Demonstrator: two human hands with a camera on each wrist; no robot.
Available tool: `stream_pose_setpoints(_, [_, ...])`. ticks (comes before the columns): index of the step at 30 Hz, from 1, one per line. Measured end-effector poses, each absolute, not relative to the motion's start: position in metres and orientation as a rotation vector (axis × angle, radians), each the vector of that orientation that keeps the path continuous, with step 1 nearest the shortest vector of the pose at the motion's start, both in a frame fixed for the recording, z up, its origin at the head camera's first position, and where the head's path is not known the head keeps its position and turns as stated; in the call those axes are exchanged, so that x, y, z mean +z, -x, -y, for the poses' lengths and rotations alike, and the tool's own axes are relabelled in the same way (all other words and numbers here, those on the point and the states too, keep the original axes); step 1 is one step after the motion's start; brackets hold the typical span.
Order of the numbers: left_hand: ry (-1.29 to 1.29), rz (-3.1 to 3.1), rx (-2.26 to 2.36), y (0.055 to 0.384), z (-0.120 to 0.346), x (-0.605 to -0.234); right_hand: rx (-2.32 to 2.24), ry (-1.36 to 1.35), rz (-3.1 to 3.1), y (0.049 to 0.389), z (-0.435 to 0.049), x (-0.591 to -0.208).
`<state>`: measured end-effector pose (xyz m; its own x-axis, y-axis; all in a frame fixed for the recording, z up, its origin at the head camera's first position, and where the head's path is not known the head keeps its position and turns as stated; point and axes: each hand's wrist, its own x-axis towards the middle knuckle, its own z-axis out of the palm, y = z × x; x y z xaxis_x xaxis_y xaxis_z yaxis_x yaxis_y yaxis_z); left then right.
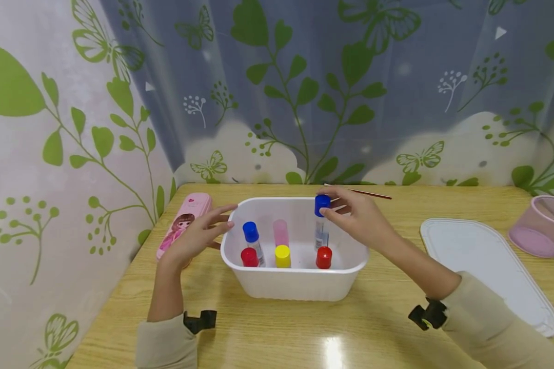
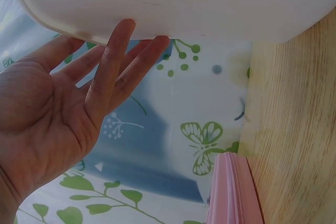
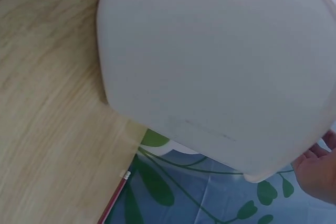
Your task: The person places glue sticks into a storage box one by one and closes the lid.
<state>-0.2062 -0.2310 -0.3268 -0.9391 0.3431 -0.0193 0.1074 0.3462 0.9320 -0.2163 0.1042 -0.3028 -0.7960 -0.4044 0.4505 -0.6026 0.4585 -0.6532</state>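
Observation:
A white plastic bin (image 1: pixel 291 284) stands on the table. My left hand (image 1: pixel 196 238) is at its left end, fingers fairly straight; in the left wrist view the fingertips touch the bin's outer wall. My right hand (image 1: pixel 357 215) pinches the blue cap of a clear bottle (image 1: pixel 322 225) upright at the bin's right side; whether its base touches the floor cannot be told. Also in the bin are another blue-capped clear bottle (image 1: pixel 251 234), a pink translucent piece (image 1: pixel 280 231), a yellow cap (image 1: pixel 282 256) and two red caps, one left (image 1: pixel 249 257), one right (image 1: pixel 324 257). The front wall hides their lower parts.
A pink pencil case (image 1: pixel 191 207) lies left of the bin. Behind is a thin dark-red pencil (image 1: pixel 369 193) near the curtain (image 1: pixel 277 118). To the right are a white lid (image 1: pixel 480 266) and a pink translucent cup (image 1: pixel 542 230).

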Motion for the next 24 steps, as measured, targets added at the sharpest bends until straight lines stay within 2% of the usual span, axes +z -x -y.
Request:
stream_pose_setpoints(9, [-0.402,-2.395,1.634,0.207,0.231,-0.329,1.248,-0.936,2.521,0.215,-0.104,-0.321])
stream_pose_setpoints(24, [-0.402,-2.412,1.619,0.208,0.231,-0.328,1.145,-1.018,2.587,0.216,-0.105,-0.325])
